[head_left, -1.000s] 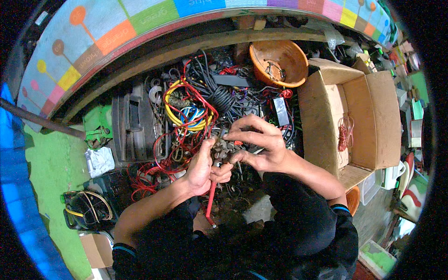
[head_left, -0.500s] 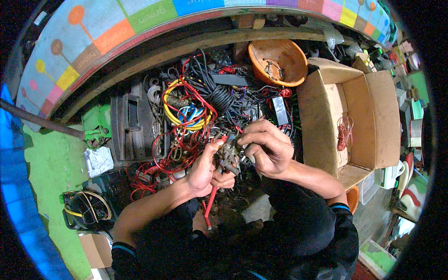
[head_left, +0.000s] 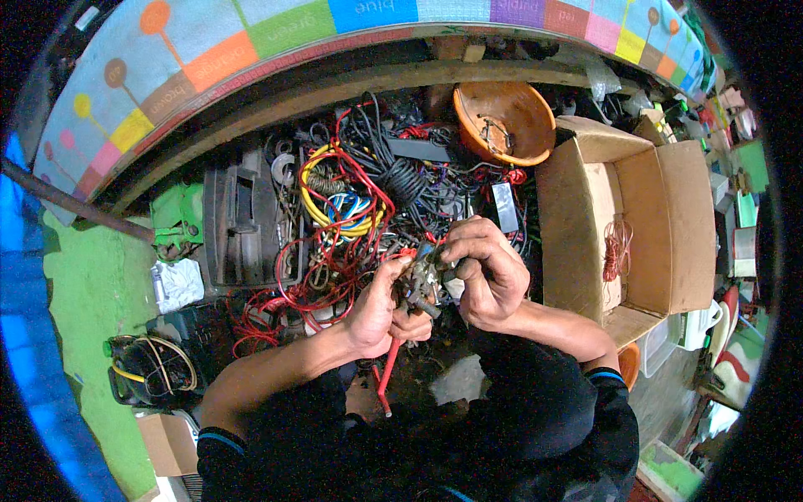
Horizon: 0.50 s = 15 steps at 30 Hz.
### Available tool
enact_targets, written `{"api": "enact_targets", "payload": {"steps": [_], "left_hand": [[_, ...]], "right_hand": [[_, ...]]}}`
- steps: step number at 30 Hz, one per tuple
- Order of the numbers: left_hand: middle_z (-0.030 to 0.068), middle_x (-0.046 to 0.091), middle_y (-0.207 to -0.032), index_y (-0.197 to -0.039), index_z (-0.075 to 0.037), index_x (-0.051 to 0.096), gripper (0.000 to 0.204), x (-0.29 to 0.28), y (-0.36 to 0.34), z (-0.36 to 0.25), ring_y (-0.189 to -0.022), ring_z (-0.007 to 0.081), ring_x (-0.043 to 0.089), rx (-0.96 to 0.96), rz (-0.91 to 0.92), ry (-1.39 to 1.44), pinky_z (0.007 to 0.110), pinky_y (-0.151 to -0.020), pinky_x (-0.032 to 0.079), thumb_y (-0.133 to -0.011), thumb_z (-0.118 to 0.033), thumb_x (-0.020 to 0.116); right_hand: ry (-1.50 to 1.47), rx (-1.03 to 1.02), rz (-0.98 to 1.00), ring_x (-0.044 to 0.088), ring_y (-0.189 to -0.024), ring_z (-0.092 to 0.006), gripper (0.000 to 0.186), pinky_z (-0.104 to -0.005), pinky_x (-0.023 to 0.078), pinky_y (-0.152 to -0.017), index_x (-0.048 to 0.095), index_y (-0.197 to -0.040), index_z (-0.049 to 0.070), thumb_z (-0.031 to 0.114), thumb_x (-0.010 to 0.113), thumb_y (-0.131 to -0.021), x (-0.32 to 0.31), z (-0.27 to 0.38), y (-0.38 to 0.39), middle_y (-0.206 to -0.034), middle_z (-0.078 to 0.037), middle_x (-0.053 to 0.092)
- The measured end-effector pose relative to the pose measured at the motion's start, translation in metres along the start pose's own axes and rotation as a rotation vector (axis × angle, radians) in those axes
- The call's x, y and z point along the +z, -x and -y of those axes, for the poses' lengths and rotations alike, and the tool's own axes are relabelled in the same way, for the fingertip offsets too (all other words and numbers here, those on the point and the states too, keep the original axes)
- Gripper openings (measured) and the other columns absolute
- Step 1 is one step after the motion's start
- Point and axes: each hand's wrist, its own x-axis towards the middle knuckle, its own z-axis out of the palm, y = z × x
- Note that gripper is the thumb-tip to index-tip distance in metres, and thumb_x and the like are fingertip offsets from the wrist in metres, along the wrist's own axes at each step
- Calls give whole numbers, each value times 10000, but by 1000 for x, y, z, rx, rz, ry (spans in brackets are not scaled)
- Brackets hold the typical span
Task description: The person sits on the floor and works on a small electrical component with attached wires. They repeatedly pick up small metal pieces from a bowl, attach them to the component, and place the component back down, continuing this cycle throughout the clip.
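My left hand is closed around a grimy metal mechanism with a long red bar or handle hanging down from it. My right hand grips the upper right of that metal piece with bent fingers. Beneath and beyond both hands lies a tangle of black cable, red wire and a yellow coiled cable, mixed with small metal parts too cluttered to tell apart.
An open cardboard box with red wire inside sits at right, an orange basin behind it. A black tray and coiled hose are at left. A wooden beam and colourful printed banner span the back.
Both hands have moved right with the metal piece, which has turned to show more of itself. My right hand's fingers have curled tighter over its upper right.
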Motion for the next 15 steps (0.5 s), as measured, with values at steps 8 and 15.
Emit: {"api": "enact_targets", "payload": {"steps": [8, 15], "left_hand": [[-91, 210, -447, -766, -111, 490, 579, -7, -1, 10, -357, 66, 168, -6, 261, 216, 245, -407, 170, -934, -596, 223], [-83, 223, -438, -733, -114, 470, 601, -1, -1, 10, -349, 73, 173, -42, 174, 181, 252, -410, 177, -883, -651, 246]], "right_hand": [[36, -132, 108, 569, -752, -276, 348, -377, 473, -662, 571, -938, 7, -157, 497, -640, -8, -1, -1, -872, -136, 563], [65, -120, 84, 519, -700, -222, 148, -331, 434, -627, 541, -869, -8, -7, 394, -888, -8, -6, 1, -809, -130, 536]]}}
